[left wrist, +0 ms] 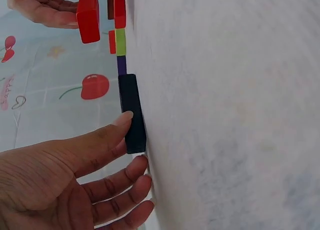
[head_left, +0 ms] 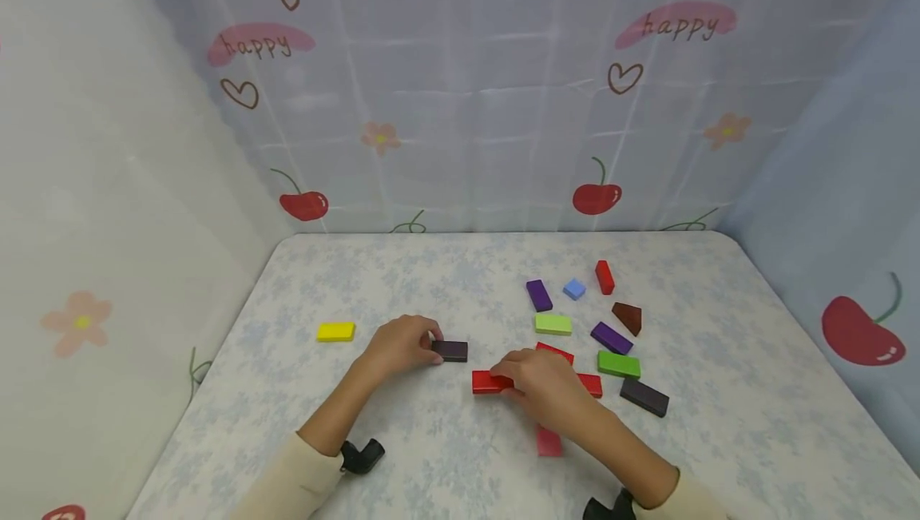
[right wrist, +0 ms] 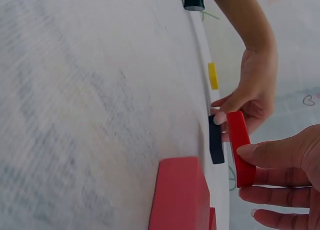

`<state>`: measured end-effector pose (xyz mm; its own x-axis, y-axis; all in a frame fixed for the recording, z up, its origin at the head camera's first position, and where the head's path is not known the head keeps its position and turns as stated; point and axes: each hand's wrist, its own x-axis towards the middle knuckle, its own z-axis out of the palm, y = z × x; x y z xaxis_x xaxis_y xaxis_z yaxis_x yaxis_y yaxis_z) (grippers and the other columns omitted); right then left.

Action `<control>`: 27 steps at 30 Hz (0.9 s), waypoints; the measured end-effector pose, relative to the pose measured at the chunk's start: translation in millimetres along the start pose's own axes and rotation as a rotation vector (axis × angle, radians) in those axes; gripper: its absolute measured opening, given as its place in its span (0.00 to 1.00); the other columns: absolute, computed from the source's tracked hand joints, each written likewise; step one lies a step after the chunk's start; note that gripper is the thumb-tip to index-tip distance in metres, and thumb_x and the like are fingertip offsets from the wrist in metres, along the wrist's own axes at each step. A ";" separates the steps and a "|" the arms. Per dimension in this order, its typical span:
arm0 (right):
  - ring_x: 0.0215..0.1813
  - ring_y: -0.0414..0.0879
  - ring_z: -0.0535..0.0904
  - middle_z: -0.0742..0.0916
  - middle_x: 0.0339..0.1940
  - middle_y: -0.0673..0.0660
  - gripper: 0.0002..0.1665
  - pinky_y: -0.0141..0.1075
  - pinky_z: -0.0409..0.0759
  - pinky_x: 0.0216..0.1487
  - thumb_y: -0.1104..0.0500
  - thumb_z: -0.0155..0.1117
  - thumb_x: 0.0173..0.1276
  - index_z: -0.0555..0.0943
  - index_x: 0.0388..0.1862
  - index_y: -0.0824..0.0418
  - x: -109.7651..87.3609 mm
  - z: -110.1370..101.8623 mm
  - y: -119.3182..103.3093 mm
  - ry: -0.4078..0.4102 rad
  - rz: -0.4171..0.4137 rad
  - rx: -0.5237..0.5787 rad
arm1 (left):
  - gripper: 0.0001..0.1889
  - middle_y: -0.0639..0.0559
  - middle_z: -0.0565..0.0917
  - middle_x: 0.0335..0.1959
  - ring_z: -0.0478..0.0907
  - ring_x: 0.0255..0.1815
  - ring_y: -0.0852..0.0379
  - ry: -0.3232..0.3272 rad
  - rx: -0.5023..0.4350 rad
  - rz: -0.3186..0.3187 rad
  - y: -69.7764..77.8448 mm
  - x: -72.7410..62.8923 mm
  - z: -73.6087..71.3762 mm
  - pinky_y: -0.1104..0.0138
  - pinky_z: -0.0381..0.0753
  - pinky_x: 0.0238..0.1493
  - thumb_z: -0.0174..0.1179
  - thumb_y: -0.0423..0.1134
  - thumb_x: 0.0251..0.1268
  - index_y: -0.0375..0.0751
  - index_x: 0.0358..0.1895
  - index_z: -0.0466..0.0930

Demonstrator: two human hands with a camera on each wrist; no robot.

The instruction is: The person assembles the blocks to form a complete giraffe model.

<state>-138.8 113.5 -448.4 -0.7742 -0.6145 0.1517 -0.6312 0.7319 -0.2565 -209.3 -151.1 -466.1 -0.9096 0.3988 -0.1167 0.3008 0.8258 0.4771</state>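
My left hand [head_left: 404, 343] pinches the left end of a black block [head_left: 453, 351] lying on the table. In the left wrist view the thumb presses on that black block [left wrist: 132, 110], and the index finger is partly hidden behind it. My right hand [head_left: 549, 384] holds a red block [head_left: 487, 382] between thumb and fingers. The right wrist view shows this red block [right wrist: 240, 147] raised above the tabletop, its long side toward the black one. Beneath and around the right hand lie more red blocks: one behind it [head_left: 555, 351], one to its right [head_left: 591, 385] and one in front [head_left: 549, 442].
A yellow block [head_left: 335, 332] lies left of the left hand. To the right are light green [head_left: 553, 324], green [head_left: 619, 364], purple [head_left: 612, 338], brown [head_left: 628, 318], blue [head_left: 574, 289] and black [head_left: 644, 398] blocks. A printed curtain [head_left: 474, 105] rises behind the table.
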 end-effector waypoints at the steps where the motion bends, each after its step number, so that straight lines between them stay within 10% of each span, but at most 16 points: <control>1: 0.47 0.44 0.86 0.90 0.43 0.47 0.18 0.40 0.85 0.45 0.61 0.81 0.57 0.90 0.48 0.52 1.9 2.3 -1.7 -0.011 -0.003 0.002 | 0.12 0.57 0.78 0.25 0.73 0.28 0.57 -0.002 -0.009 0.009 -2.2 -0.3 -0.4 0.63 0.72 0.32 0.76 0.41 0.57 0.47 0.43 0.86; 9: 0.46 0.43 0.86 0.90 0.43 0.48 0.18 0.39 0.84 0.44 0.58 0.80 0.59 0.90 0.49 0.53 8.8 19.1 -8.7 -0.123 0.032 0.043 | 0.13 0.58 0.81 0.32 0.75 0.32 0.58 -0.018 -0.111 0.084 -18.7 -1.5 0.2 0.63 0.76 0.37 0.76 0.43 0.59 0.48 0.45 0.88; 20: 0.44 0.43 0.84 0.87 0.44 0.50 0.20 0.37 0.84 0.47 0.61 0.79 0.60 0.88 0.52 0.57 6.3 22.1 -9.6 -0.147 0.088 0.146 | 0.14 0.54 0.87 0.48 0.77 0.31 0.56 -0.049 -0.503 0.221 -58.1 16.8 10.2 0.67 0.78 0.33 0.70 0.39 0.66 0.45 0.54 0.88; 27: 0.37 0.40 0.80 0.84 0.36 0.48 0.16 0.33 0.82 0.39 0.63 0.80 0.58 0.89 0.46 0.57 1.7 18.1 -12.0 -0.106 0.112 0.132 | 0.13 0.53 0.86 0.52 0.82 0.52 0.55 -0.094 -0.641 0.319 -71.6 22.3 21.0 0.67 0.81 0.48 0.68 0.36 0.68 0.46 0.54 0.89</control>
<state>-131.7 98.4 -462.3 -0.8257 -0.5640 0.0155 -0.5243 0.7568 -0.3903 -245.1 -193.0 -521.1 -0.7684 0.6378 0.0533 0.2942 0.2780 0.9144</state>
